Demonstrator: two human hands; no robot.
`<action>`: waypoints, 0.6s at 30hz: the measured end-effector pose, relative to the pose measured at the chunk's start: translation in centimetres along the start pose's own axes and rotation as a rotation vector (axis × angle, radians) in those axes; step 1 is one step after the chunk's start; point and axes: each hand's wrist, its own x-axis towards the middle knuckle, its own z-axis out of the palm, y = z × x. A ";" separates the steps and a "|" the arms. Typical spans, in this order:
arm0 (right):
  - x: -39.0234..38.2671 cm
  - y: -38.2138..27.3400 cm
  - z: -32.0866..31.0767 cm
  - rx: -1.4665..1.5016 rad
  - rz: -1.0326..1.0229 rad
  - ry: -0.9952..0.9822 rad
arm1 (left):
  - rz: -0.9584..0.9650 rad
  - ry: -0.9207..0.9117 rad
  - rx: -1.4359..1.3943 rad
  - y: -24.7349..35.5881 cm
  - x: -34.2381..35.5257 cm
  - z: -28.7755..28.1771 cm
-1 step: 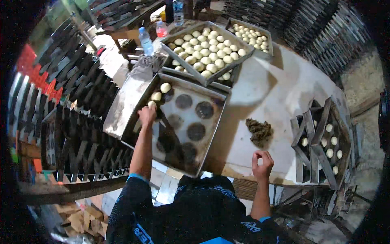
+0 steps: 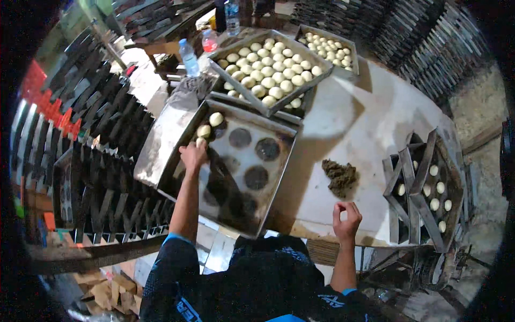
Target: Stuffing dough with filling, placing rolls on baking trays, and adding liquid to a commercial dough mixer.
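My left hand (image 2: 192, 155) reaches into the near metal tray (image 2: 280, 185), its fingers closed on a pale dough ball (image 2: 200, 142) beside the left wall. Two more dough balls (image 2: 210, 124) lie in a row beyond it. Round dark marks spot the bare floor of this tray. Over the table's front part, my right hand (image 2: 347, 220) hangs with thumb and fingertips pinched together; whatever they hold, if anything, is too small to make out. Just beyond it sits a dark brown crumbly heap (image 2: 340, 177), apart from the hand.
A square tray (image 2: 219, 68) full of dough balls rests on another at the back, with a further filled tray (image 2: 355, 53) behind. Tilted trays (image 2: 424, 185) holding a few balls stand right. Bottles (image 2: 189, 57) stand back left. Stacked trays (image 2: 107, 155) crowd the left.
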 end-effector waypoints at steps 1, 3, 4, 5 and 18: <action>0.9 1.1 0.2 -0.007 -0.015 -0.006 | 0.125 0.108 -0.007 2.1 -1.4 -0.6; 2.1 2.5 1.0 0.117 0.015 0.062 | 0.317 0.127 -0.319 7.3 -5.7 -1.7; 2.9 3.1 1.9 0.280 0.099 -0.013 | 0.395 0.030 -0.491 10.2 -8.3 -2.1; 3.7 3.3 3.0 0.439 0.185 -0.112 | 0.417 -0.033 -0.622 13.2 -10.9 -2.2; 12.1 1.0 -1.0 0.674 -0.506 -0.407 | 0.061 -0.585 -1.329 27.6 -25.7 -3.5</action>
